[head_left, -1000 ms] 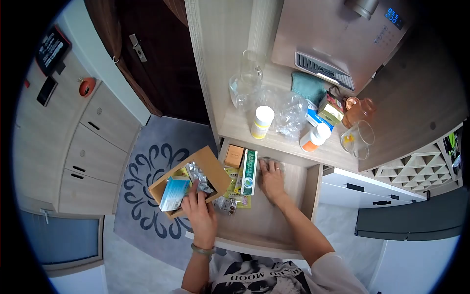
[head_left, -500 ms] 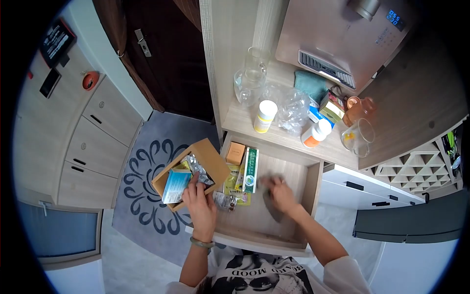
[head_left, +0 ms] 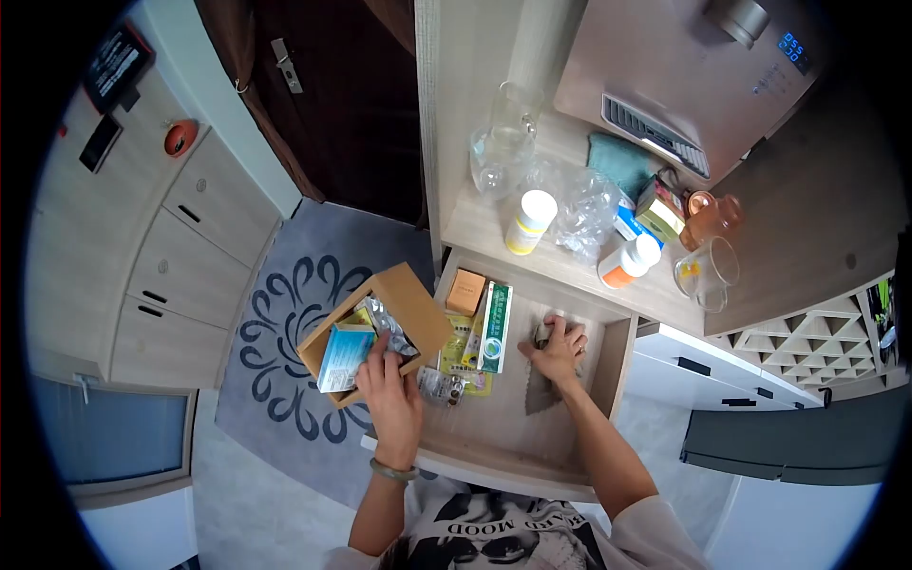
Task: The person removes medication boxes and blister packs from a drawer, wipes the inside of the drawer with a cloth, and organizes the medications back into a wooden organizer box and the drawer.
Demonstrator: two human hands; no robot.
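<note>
My left hand [head_left: 389,404] is closed over the near wall of an open cardboard box [head_left: 410,302], its fingers reaching inside. The box is tilted at the drawer's left side and holds a blue-and-white packet [head_left: 346,359] and silver foil packs [head_left: 385,318]. Inside the pulled-out drawer [head_left: 475,427], my right hand [head_left: 560,353] presses a bunched grey cloth [head_left: 543,394] against the bottom. Left of that hand lie a green-and-white long box [head_left: 495,328], a small orange-brown box [head_left: 465,292], yellow packets [head_left: 454,342] and a clear bag of small items [head_left: 440,388].
Above the drawer, a shelf carries a yellow-labelled white bottle [head_left: 531,222], an orange-labelled bottle [head_left: 629,261], a crumpled clear bag [head_left: 584,214], a glass pitcher [head_left: 503,147], a glass cup [head_left: 708,274] and a teal cloth [head_left: 622,163]. A water dispenser [head_left: 665,85] stands behind.
My right hand and the grey cloth have moved slightly up and right across the drawer bottom. The left hand keeps its hold on the box. The whole view has shifted a little.
</note>
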